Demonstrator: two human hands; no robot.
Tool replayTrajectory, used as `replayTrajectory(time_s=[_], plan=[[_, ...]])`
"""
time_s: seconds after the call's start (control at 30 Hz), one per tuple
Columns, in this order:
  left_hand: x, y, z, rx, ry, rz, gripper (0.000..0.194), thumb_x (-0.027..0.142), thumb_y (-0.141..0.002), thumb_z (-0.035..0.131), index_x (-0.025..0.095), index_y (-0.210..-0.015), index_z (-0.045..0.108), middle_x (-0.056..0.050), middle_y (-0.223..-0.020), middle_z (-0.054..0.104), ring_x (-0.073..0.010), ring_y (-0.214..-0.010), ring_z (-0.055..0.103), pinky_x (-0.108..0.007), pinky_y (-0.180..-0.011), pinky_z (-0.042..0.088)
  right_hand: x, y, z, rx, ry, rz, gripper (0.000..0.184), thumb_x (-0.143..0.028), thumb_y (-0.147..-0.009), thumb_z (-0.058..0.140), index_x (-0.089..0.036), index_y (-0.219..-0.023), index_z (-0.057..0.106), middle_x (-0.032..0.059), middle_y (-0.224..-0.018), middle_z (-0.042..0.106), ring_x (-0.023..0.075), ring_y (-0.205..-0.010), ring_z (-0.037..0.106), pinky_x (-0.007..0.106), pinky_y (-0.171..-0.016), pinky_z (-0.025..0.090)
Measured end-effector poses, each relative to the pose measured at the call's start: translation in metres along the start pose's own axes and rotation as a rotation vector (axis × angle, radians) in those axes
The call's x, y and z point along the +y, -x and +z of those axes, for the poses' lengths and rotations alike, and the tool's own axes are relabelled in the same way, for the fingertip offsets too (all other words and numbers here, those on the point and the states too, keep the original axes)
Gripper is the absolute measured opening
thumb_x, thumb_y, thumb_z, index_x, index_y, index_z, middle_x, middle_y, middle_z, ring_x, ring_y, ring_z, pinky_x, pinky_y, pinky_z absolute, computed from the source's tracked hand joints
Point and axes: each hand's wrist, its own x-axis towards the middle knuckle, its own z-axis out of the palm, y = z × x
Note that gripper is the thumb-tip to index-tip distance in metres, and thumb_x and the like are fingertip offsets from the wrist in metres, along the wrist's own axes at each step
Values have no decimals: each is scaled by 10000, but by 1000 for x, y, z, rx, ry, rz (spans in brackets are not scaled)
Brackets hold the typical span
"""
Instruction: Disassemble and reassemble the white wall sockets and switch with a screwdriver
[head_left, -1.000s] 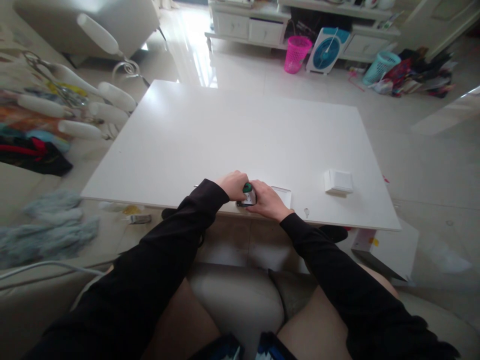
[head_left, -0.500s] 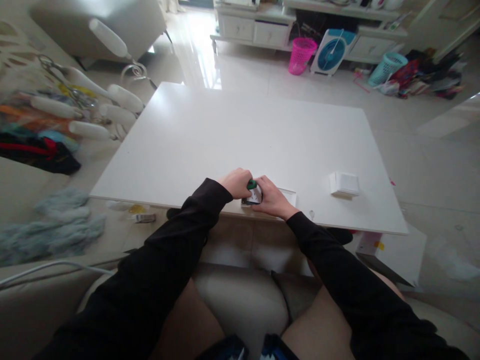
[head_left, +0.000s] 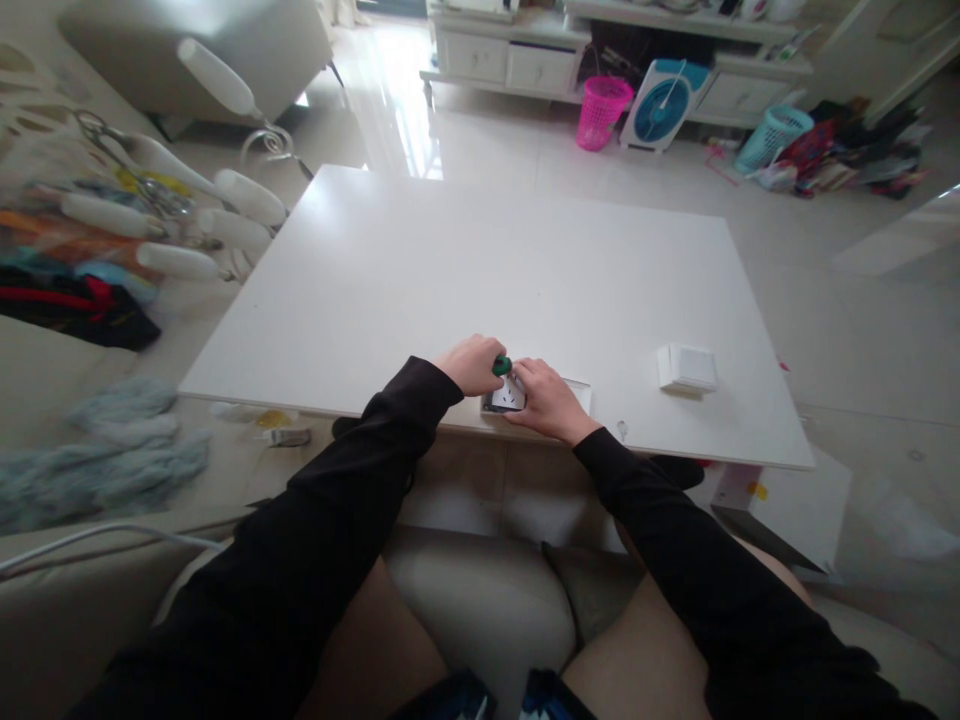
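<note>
My left hand (head_left: pixel 471 364) is closed around a green-handled tool (head_left: pixel 501 366), probably a screwdriver, at the near edge of the white table (head_left: pixel 420 270). Its tip points down onto a small white socket module (head_left: pixel 507 397) that my right hand (head_left: pixel 547 400) grips and steadies on the table. A flat white plate (head_left: pixel 576 394) lies just right of my right hand, partly hidden by it. Both arms are in black sleeves.
A white wall switch (head_left: pixel 687 368) lies on the table to the right. A small screw or clip (head_left: pixel 622 430) rests near the table's front edge. A drying rack with clothes (head_left: pixel 150 215) stands left; a pink basket (head_left: pixel 603 110) and a fan (head_left: pixel 663 92) stand on the floor beyond.
My hands stay together on the socket module; the right hand's fingers have shifted slightly, exposing more of the module's white face. The camera view moved a little between the first frame and now.
</note>
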Motion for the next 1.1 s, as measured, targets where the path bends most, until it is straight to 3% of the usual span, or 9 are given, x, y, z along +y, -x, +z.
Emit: replayTrajectory(time_s=[0.13, 0.3, 0.53, 0.67, 0.83, 1.0, 1.1], plan=[[-5, -3, 1, 64, 75, -12, 143, 191, -751, 629, 159, -841, 735, -95, -803, 732, -240, -818, 687, -309, -713, 463, 6, 3, 4, -33, -10, -15, 599, -263, -704, 863, -209, -1232, 586, 109, -1248, 640, 302, -1120, 545, 448, -989, 462], [-8, -4, 0, 163, 169, -73, 263, 158, -736, 614, 178, -982, 706, -66, -844, 726, -217, -814, 653, -305, -735, 456, 7, 0, 7, -48, -7, -20, 591, -257, -698, 874, -203, -1223, 608, 114, -1244, 638, 313, -1163, 520, 457, -1004, 460], [-3, -1, -8, 359, 312, -171, 242, 153, -748, 604, 181, -981, 664, -40, -805, 679, -185, -769, 604, -308, -742, 454, 2, -9, 12, -59, -2, 14, 621, -277, -714, 871, -189, -1270, 607, 122, -1276, 652, 316, -1133, 537, 454, -996, 455], [-2, 0, -16, 457, 527, -236, 218, 138, -728, 615, 183, -942, 628, -2, -733, 641, -143, -681, 572, -287, -712, 468, 2, -9, 11, -78, -13, 57, 695, -322, -680, 920, -220, -1291, 605, 130, -1345, 634, 349, -1205, 540, 495, -994, 463], [-4, 0, -19, 355, 887, -281, 236, 109, -714, 575, 187, -936, 590, 31, -631, 625, -98, -508, 505, -239, -545, 426, -1, -7, -5, 53, -297, 132, 651, -331, -686, 919, -217, -1254, 623, 129, -1340, 656, 341, -1277, 571, 553, -1082, 459], [4, -1, -14, 242, 993, -259, 264, 72, -685, 567, 182, -925, 587, 43, -595, 620, -86, -473, 499, -220, -507, 407, -9, -3, -27, 199, -884, 259, 538, -447, -738, 868, -249, -1172, 618, 76, -1147, 735, 220, -951, 727, 431, -886, 606], [12, -2, -8, 208, 961, -231, 245, 69, -686, 576, 180, -904, 591, 55, -585, 597, -77, -468, 493, -213, -503, 404, -12, 1, -32, 270, -996, 269, 428, -509, -736, 863, -234, -1001, 668, 42, -934, 762, 204, -851, 730, 401, -834, 618]])
